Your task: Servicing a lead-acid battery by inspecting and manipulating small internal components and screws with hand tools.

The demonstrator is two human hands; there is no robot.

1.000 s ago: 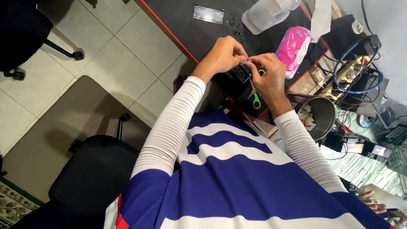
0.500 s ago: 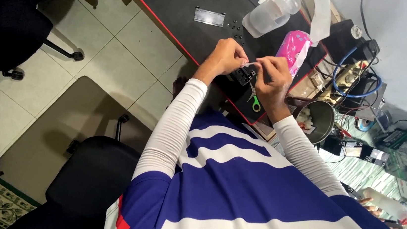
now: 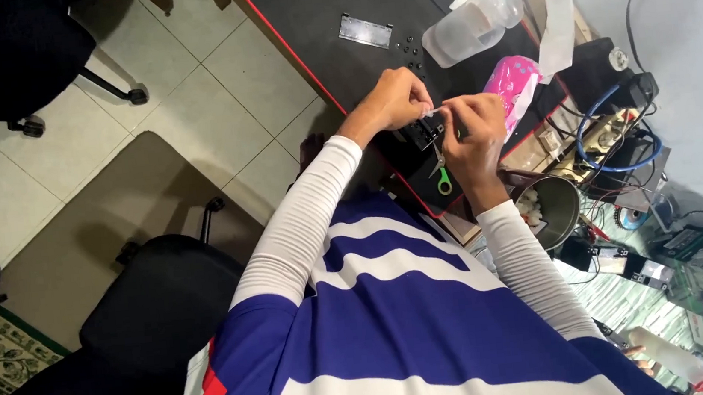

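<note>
My left hand (image 3: 394,101) and my right hand (image 3: 476,130) meet over the near edge of a black desk mat (image 3: 333,2). Between them sits a small black device (image 3: 421,132), and my left hand pinches it at the top. My right hand grips a small tool with a green handle (image 3: 444,182), whose green loop hangs below the fingers. A thin pale strip (image 3: 438,112) runs between the fingertips of both hands. The tool's working end is hidden behind my fingers.
A silver metal plate (image 3: 365,30) and several small dark screws (image 3: 411,46) lie further back on the mat. A clear plastic jug (image 3: 473,29), a pink dotted pack (image 3: 514,79), a metal bowl (image 3: 555,208) and blue cables (image 3: 610,117) crowd the right. A black office chair (image 3: 157,315) stands behind me.
Both hands stay together on the black device. The right hand has shifted slightly and the green handle hangs a little lower; the view has moved a bit.
</note>
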